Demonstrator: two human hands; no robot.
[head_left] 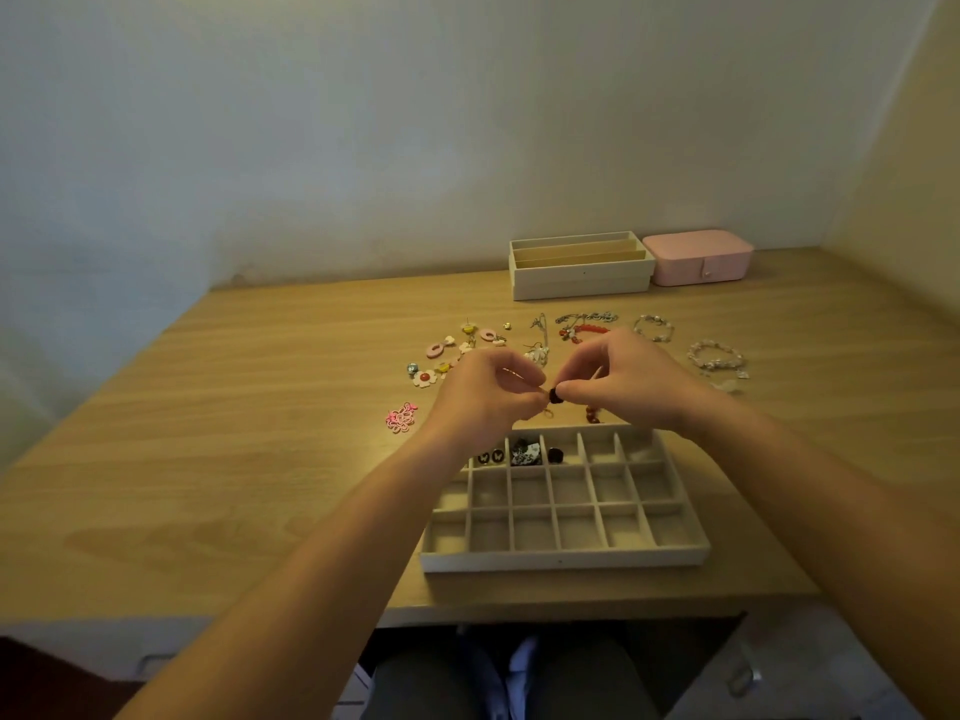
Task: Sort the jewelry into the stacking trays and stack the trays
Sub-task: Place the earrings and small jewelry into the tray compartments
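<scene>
Here, a light wooden table (260, 433) carries everything. Just below both hands, nearer the person, sits a pale compartment tray (561, 561) divided into a grid of small cells. In its far row, right beneath the left wrist, lie a pair of black butterfly studs (491, 457), a black-and-white piece (524, 453) and a round black piece (556, 454), each in its own cell.

Well beyond the right hand, two cream trays with long slots (582, 285) stand stacked, and a closed pink jewelry box (698, 259) sits just beside them on the right.

The left hand (483, 392) and right hand (623, 384) are raised together above the tray's far edge, fingers curled. Between their fingertips they pinch a small black piece (556, 394), the right thumb and forefinger on one side and the left fingertips closed on the other.

Loose jewelry is spread just beyond the hands. Past the right hand lie a pearl bracelet (717, 356), a smaller pale bracelet (653, 327) and a red bead bracelet (584, 332). Beyond the left hand sit pink oval earrings (435, 349) and a white flower earring with a red centre (424, 377). To the left of the left hand lies a pink knotted charm (401, 417). A few red beads (592, 415) show just under the right hand.
</scene>
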